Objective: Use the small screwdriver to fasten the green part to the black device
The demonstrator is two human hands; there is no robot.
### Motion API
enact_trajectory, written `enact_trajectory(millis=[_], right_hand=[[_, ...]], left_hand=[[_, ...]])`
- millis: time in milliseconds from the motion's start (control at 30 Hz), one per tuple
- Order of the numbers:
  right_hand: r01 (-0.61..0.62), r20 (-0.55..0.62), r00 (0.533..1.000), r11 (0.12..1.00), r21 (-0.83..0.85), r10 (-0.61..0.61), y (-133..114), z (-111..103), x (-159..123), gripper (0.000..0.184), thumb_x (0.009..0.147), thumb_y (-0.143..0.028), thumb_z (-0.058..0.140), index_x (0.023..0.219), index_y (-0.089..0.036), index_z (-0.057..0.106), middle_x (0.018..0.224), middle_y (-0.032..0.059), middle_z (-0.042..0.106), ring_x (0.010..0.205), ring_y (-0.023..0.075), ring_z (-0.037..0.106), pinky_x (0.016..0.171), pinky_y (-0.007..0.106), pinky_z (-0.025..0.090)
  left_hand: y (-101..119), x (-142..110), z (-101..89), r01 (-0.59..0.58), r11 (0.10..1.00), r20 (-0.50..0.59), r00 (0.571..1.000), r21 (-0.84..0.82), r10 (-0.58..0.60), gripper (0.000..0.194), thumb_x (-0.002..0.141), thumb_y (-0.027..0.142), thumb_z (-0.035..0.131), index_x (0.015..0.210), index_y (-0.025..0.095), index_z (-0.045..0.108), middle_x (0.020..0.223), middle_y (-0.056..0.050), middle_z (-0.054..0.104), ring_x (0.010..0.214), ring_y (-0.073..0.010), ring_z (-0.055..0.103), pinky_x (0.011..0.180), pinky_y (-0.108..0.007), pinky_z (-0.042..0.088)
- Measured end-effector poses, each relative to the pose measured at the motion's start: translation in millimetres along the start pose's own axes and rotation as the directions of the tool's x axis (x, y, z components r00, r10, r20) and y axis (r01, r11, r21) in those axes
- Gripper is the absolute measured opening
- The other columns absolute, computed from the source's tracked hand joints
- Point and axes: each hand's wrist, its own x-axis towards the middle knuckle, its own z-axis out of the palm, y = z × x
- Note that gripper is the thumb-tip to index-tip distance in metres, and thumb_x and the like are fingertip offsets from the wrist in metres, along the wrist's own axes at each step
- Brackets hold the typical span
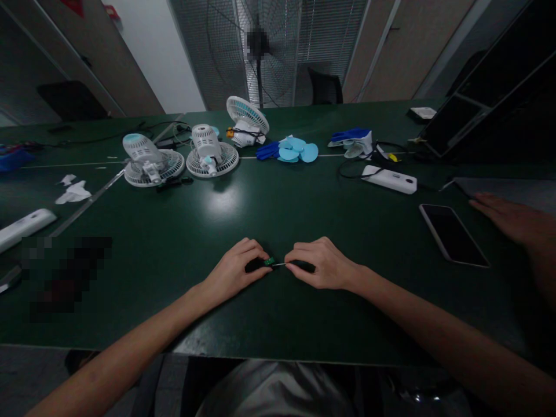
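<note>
In the middle of the near tabletop, my left hand (237, 266) pinches a small green part (270, 262), with something black beside it inside the fingers. The part is too small to name surely. Facing it, my right hand (328, 263) is closed on a screwdriver (304, 266) with a black handle. Its thin metal shaft points left, and the tip meets or nearly meets the green part; contact is not clear. Both hands rest low over the dark green table (278, 315).
White fans (212, 159) stand at the back left, near light-blue fan blades (299, 149) and blue-and-white gloves (354, 142). On the right are a white power strip (390, 179), a phone (454, 234) and another person's hand (506, 214). White paper (73, 193) lies left.
</note>
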Motion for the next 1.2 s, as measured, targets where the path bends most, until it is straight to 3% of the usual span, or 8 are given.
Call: enact_trajectory(millis=[333,500,767,1000,1200], right_hand=[[0.026,-0.014,0.999,0.983,-0.184,-0.029,-3,13,4,0.025,0.106,-0.033,0.051,0.113,-0.02,0.071,0.09,0.0028,0.07,0.07,0.0136,0.06,0.058,0.028,0.034],[-0.055,-0.172,0.984,0.993,-0.102,0.037,-1,13,4,0.026,0.107,-0.034,0.052,0.118,-0.019,0.069,0.099,0.0043,0.072,0.077,0.0133,0.065,0.064,0.026,0.043],[-0.071,-0.187,0.981,0.996,-0.051,0.06,4,10,2,0.024,0.105,-0.032,0.054,0.115,-0.017,0.07,0.1,0.0052,0.073,0.078,0.0136,0.066,0.066,0.026,0.048],[-0.06,-0.16,0.986,0.997,-0.049,0.051,4,9,2,0.024,0.105,-0.031,0.053,0.115,-0.018,0.07,0.099,0.0044,0.073,0.076,0.0131,0.065,0.064,0.026,0.045],[0.047,-0.027,0.998,0.991,-0.125,-0.051,-1,9,0,0.021,0.102,-0.03,0.054,0.106,-0.02,0.072,0.086,0.0017,0.069,0.065,0.0115,0.057,0.058,0.028,0.035]], left_hand=[[1,1,-0.5,-0.004,1.0,0.008,1.0,0.021,0.004,0.016,0.097,0.033,0.066,0.106,0.02,0.067,0.106,-0.005,0.065,0.099,-0.0214,0.058,0.092,-0.037,0.046],[1,2,-1.1,-0.005,1.0,0.022,1.0,0.01,0.005,0.018,0.097,0.034,0.067,0.108,0.02,0.067,0.107,-0.005,0.065,0.101,-0.0217,0.057,0.091,-0.037,0.046],[2,1,-2.4,-0.009,1.0,0.019,1.0,-0.006,0.009,0.018,0.098,0.034,0.065,0.11,0.021,0.067,0.108,-0.007,0.065,0.102,-0.0226,0.058,0.09,-0.039,0.047],[2,0,-2.3,0.008,1.0,0.009,1.0,-0.007,-0.008,0.015,0.097,0.03,0.066,0.11,0.022,0.067,0.108,-0.006,0.066,0.099,-0.0216,0.057,0.088,-0.037,0.047],[4,0,-2.3,0.015,1.0,-0.013,1.0,-0.006,-0.015,0.013,0.097,0.031,0.065,0.106,0.021,0.067,0.105,-0.006,0.066,0.098,-0.0214,0.057,0.087,-0.036,0.047]])
